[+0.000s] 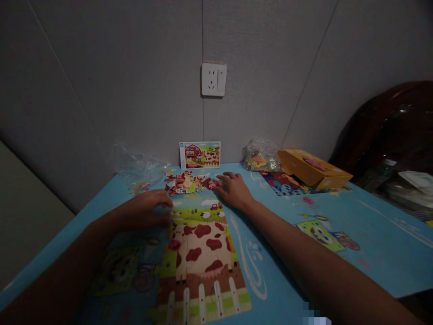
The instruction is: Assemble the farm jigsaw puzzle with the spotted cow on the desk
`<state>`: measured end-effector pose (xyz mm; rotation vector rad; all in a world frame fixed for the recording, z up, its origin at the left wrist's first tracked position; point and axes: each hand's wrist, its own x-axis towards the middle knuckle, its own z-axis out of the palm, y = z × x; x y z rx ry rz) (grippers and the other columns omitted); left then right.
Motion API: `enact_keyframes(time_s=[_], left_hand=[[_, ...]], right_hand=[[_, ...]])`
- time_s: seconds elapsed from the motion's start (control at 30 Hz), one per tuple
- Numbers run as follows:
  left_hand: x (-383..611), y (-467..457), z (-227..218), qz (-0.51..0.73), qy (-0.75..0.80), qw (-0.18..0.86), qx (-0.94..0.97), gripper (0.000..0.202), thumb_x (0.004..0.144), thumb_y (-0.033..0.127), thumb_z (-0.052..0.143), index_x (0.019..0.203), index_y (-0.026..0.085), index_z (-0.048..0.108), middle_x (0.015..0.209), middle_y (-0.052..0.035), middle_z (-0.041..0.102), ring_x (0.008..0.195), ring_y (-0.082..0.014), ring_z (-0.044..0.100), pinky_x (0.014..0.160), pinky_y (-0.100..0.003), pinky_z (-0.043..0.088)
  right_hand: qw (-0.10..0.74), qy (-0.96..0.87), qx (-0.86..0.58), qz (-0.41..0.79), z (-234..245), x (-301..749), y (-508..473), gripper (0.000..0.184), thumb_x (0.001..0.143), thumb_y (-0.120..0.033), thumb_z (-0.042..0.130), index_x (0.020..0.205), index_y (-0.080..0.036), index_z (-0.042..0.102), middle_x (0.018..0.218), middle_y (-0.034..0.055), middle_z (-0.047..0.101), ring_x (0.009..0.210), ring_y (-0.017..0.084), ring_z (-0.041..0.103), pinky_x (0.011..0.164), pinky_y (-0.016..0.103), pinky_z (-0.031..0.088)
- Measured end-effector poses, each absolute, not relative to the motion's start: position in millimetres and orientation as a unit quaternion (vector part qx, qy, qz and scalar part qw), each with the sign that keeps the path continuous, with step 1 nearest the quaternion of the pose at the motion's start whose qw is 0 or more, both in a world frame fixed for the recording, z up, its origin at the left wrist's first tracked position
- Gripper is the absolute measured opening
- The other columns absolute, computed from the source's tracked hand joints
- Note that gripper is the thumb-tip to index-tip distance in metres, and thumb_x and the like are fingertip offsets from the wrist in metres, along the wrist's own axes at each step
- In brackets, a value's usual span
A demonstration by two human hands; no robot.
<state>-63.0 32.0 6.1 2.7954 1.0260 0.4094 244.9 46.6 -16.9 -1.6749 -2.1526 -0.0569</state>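
Observation:
A partly assembled jigsaw puzzle (203,257) lies on the blue table, showing a brown-spotted cow, a white fence and a green field. My left hand (149,208) rests at its upper left edge, fingers curved and thumb apart, with nothing visible in it. Beyond the puzzle's top edge is a heap of loose puzzle pieces (182,184). My right hand (234,190) reaches to the right side of that heap, its fingers apart, the tips at a brown and pink piece (209,183). Whether they press on that piece is hard to see.
A picture card (200,155) leans against the wall behind the pieces. Clear plastic wrap (142,167) lies at the back left. To the right are a bag of pieces (260,155), a yellow box (314,168) and a dark blue picture sheet (282,184). A wall socket (214,80) is above.

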Motion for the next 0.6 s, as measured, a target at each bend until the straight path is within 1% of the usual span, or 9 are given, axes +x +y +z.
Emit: enact_keyframes(time_s=[0.07, 0.1, 0.17, 0.23, 0.3, 0.43, 0.53, 0.6], left_hand=[[-72, 37, 5, 0.111, 0.365, 0.097, 0.919, 0.033, 0.071, 0.038, 0.076, 0.1, 0.023, 0.069, 0.095, -0.0023, 0.068, 0.085, -0.0192, 0.063, 0.076, -0.027, 0.047], [-72, 38, 5, 0.108, 0.374, 0.106, 0.915, 0.034, 0.071, 0.038, 0.076, 0.1, 0.023, 0.069, 0.093, -0.0022, 0.068, 0.082, -0.0183, 0.063, 0.073, -0.026, 0.047], [-68, 38, 4, 0.11, 0.38, 0.116, 0.911, 0.029, 0.073, 0.036, 0.074, 0.097, 0.021, 0.07, 0.089, -0.0021, 0.066, 0.077, -0.0163, 0.061, 0.068, -0.024, 0.045], [-63, 37, 4, 0.113, 0.378, 0.128, 0.91, 0.026, 0.074, 0.036, 0.072, 0.095, 0.021, 0.071, 0.088, -0.0024, 0.066, 0.075, -0.0155, 0.06, 0.067, -0.023, 0.045], [-59, 37, 2, 0.123, 0.381, 0.137, 0.906, 0.027, 0.075, 0.036, 0.073, 0.096, 0.02, 0.071, 0.09, -0.0028, 0.067, 0.078, -0.0159, 0.06, 0.069, -0.024, 0.045], [-52, 36, -6, 0.157, 0.368, 0.137, 0.906, 0.028, 0.074, 0.035, 0.076, 0.098, 0.021, 0.071, 0.096, -0.0031, 0.067, 0.089, -0.0176, 0.061, 0.078, -0.027, 0.046], [-45, 33, -10, 0.161, 0.352, 0.154, 0.909, 0.029, 0.072, 0.032, 0.08, 0.094, 0.018, 0.07, 0.095, -0.0033, 0.064, 0.082, -0.0152, 0.06, 0.075, -0.025, 0.045], [-40, 30, -12, 0.167, 0.34, 0.164, 0.911, 0.026, 0.073, 0.031, 0.079, 0.092, 0.017, 0.068, 0.094, -0.0026, 0.061, 0.075, -0.0123, 0.057, 0.071, -0.023, 0.044]], right_hand=[[0.174, -0.79, -0.588, 0.002, -20, 243, 50, 0.044, 0.093, -0.048, 0.049, 0.128, -0.024, 0.063, 0.132, 0.0119, 0.06, 0.117, 0.027, 0.051, 0.097, 0.04, 0.035], [0.162, -0.79, -0.591, 0.013, -20, 243, 51, 0.042, 0.093, -0.048, 0.049, 0.125, -0.025, 0.065, 0.13, 0.0107, 0.062, 0.115, 0.027, 0.052, 0.095, 0.04, 0.036], [0.154, -0.778, -0.608, 0.026, -18, 244, 51, 0.036, 0.093, -0.044, 0.051, 0.119, -0.026, 0.069, 0.124, 0.0086, 0.066, 0.11, 0.027, 0.054, 0.091, 0.039, 0.037], [0.155, -0.766, -0.624, 0.025, -16, 245, 51, 0.032, 0.091, -0.04, 0.054, 0.115, -0.025, 0.07, 0.12, 0.0078, 0.068, 0.107, 0.027, 0.055, 0.088, 0.037, 0.038], [0.155, -0.76, -0.631, 0.021, -14, 245, 49, 0.03, 0.091, -0.036, 0.054, 0.112, -0.023, 0.071, 0.117, 0.0083, 0.069, 0.106, 0.027, 0.056, 0.086, 0.037, 0.038], [0.16, -0.749, -0.643, 0.012, -13, 245, 48, 0.032, 0.093, -0.033, 0.049, 0.115, -0.02, 0.068, 0.114, 0.0114, 0.069, 0.105, 0.028, 0.056, 0.086, 0.037, 0.038], [0.159, -0.735, -0.659, 0.011, -15, 245, 49, 0.032, 0.089, -0.029, 0.052, 0.116, -0.02, 0.067, 0.114, 0.0124, 0.068, 0.106, 0.03, 0.055, 0.086, 0.038, 0.038], [0.156, -0.727, -0.668, 0.012, -16, 245, 49, 0.036, 0.086, -0.026, 0.054, 0.12, -0.02, 0.065, 0.116, 0.0132, 0.066, 0.107, 0.031, 0.055, 0.086, 0.038, 0.039]])
